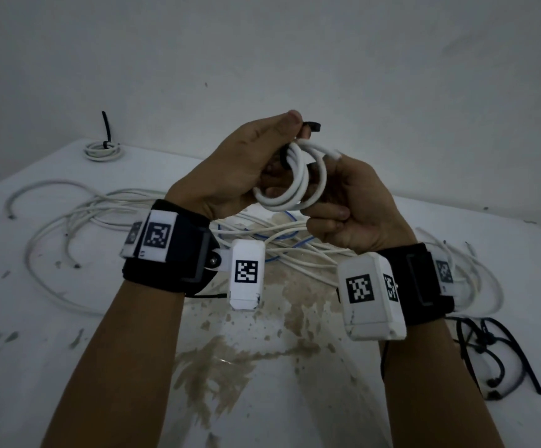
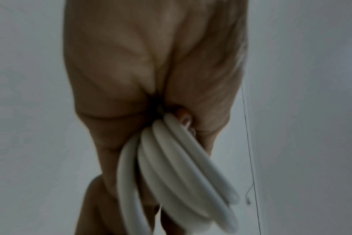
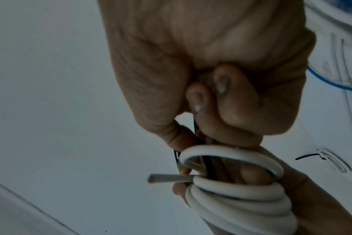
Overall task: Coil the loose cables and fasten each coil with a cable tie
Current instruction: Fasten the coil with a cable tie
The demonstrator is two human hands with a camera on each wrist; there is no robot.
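Above the table both hands hold up a small white cable coil [image 1: 295, 185] [image 2: 171, 174] [image 3: 241, 197]. My left hand [image 1: 246, 163] grips the coil's left side. A black cable tie [image 1: 311, 126] sticks out by that hand's fingertips and wraps the coil under them. My right hand [image 1: 353, 208] has its fingers curled round the coil's lower right edge, thumb across the loops. In the right wrist view the black tie strap [image 3: 195, 127] runs between that hand's thumb and fingers. The cable's cut end [image 3: 167, 178] pokes out of the coil.
A tied white coil [image 1: 102, 150] with an upright black tie lies at the table's far left. Loose white cables [image 1: 107, 218] and a blue cable [image 1: 262, 236] sprawl under the hands. Black cable ties [image 1: 495, 360] lie at the right. The stained white table [image 1: 246, 357] meets a wall behind.
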